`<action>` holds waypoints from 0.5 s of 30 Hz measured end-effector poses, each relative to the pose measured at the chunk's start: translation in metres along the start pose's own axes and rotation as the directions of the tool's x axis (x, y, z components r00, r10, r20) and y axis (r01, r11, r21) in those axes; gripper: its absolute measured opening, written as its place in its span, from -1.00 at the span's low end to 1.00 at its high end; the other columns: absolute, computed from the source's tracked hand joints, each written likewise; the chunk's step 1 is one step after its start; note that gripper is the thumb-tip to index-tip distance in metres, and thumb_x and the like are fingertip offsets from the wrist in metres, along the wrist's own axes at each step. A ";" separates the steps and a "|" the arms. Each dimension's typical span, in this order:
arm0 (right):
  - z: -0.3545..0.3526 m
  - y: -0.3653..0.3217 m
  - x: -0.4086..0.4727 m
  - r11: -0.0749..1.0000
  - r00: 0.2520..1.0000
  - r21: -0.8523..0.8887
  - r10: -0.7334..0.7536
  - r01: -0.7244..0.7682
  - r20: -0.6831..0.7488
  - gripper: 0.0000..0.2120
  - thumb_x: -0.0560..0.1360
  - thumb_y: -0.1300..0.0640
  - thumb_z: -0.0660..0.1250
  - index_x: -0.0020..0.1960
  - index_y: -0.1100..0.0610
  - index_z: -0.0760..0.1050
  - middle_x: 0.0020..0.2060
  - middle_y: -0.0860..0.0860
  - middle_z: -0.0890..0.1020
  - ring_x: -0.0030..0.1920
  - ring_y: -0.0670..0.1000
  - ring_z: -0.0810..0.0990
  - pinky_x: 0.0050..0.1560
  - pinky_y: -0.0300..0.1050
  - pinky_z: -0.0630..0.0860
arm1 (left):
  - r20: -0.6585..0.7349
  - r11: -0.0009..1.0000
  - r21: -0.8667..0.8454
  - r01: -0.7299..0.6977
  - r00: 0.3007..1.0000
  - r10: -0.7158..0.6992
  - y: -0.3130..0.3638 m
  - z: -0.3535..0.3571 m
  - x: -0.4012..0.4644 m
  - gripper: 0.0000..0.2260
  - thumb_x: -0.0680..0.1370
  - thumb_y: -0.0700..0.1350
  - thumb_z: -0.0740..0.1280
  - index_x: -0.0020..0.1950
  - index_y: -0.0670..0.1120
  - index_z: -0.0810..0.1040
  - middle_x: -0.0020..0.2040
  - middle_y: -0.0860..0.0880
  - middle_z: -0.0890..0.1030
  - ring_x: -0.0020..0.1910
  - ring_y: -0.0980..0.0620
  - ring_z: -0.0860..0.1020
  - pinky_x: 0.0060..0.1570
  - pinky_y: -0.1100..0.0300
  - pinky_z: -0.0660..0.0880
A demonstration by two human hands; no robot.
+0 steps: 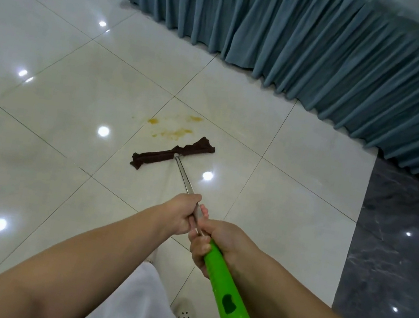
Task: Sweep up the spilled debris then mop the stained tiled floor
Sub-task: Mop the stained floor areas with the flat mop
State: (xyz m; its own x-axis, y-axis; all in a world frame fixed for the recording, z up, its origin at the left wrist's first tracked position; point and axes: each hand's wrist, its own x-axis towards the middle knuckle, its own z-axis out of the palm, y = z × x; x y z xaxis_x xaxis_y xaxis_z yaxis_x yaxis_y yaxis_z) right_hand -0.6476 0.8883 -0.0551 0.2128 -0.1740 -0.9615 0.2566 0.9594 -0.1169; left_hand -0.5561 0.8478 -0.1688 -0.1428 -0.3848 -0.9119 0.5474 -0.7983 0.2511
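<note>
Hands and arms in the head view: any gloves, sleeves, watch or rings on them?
No. The left hand and right hand are bare, without gloves, and no rings or watch show. Both forearms are uncovered up to the picture's bottom edge, so no sleeve is visible.

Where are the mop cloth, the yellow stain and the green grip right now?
mop cloth point(172, 156): head view, middle of the dark brown cloth by the pole joint.
yellow stain point(176, 132): head view, smeared patch beyond the cloth.
green grip point(225, 287): head view, mid-length, below the right hand point(218, 244).
</note>
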 end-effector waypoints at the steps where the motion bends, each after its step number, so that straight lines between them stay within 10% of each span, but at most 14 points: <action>1: 0.010 -0.008 0.007 1.000 1.000 0.003 -0.004 0.004 -0.002 -0.93 0.58 0.20 0.25 -0.06 0.07 0.47 -0.40 0.04 0.40 -0.75 -0.12 0.28 -0.74 -0.41 0.24 | -0.003 1.000 0.001 -0.001 1.000 0.001 0.014 -0.002 0.005 -0.87 0.63 -0.12 0.16 0.11 -0.16 0.32 -0.39 -0.06 0.38 -0.69 0.10 0.40 -0.63 0.35 0.41; 15: 0.138 -0.137 0.072 0.994 1.000 0.108 -0.017 0.015 0.009 -0.86 0.57 0.15 0.29 -0.17 0.08 0.45 -0.45 0.10 0.52 -0.74 -0.12 0.30 -0.74 -0.40 0.25 | -0.024 0.988 0.157 -0.007 1.000 0.011 0.202 -0.002 0.068 -0.85 0.63 -0.13 0.14 0.12 -0.19 0.31 -0.39 -0.07 0.38 -0.49 0.05 0.35 -0.64 0.36 0.38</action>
State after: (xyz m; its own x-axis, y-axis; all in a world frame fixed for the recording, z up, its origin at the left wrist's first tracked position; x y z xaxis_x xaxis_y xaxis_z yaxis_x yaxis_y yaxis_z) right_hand -0.5375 0.7141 -0.0737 0.2168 -0.1918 -0.9572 0.3602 0.9270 -0.1042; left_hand -0.4536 0.6610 -0.1802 -0.1172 -0.3824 -0.9165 0.4125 -0.8582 0.3054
